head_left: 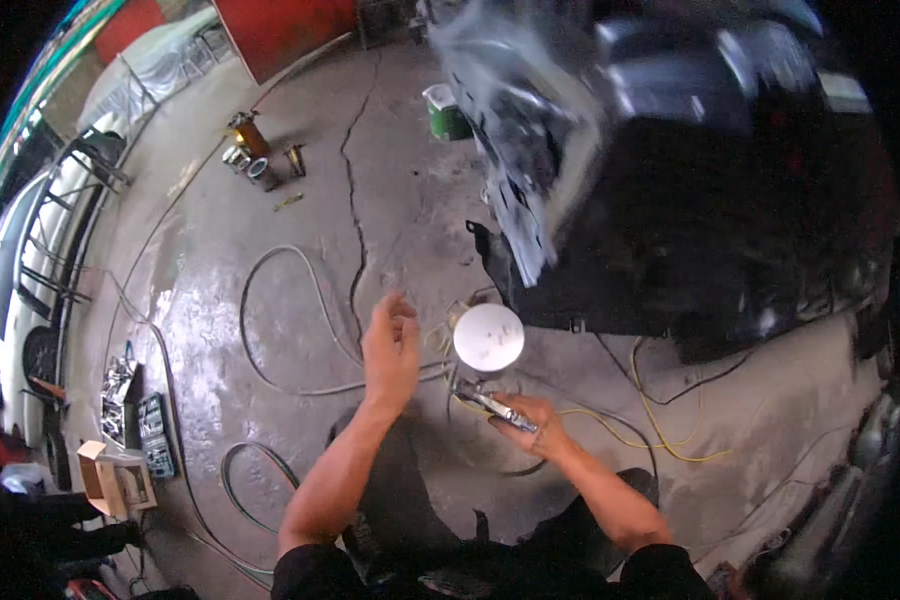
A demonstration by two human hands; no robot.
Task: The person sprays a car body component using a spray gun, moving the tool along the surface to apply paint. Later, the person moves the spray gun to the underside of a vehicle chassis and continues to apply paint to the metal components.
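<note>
My right hand (536,426) is closed round the silver handle of what looks like a paint spray gun (488,338). A round white cup top sits on the gun, facing up, and hides much of its front. My left hand (390,345) is raised to the left of the cup, apart from it, fingers loosely bent and nothing visible in them. A grey hose (315,391) runs along the floor toward the gun. Just beyond the cup is the lower edge of a dark, glossy car body (670,90), its front part grey and smeared by blur.
A yellow cord (660,440) loops on the floor at right. A green bucket (450,118) stands beside the car body. Farther left are several cans (260,172), a tool case (155,435), a cardboard box (115,480) and a white car (5,260). A crack (356,230) crosses the floor.
</note>
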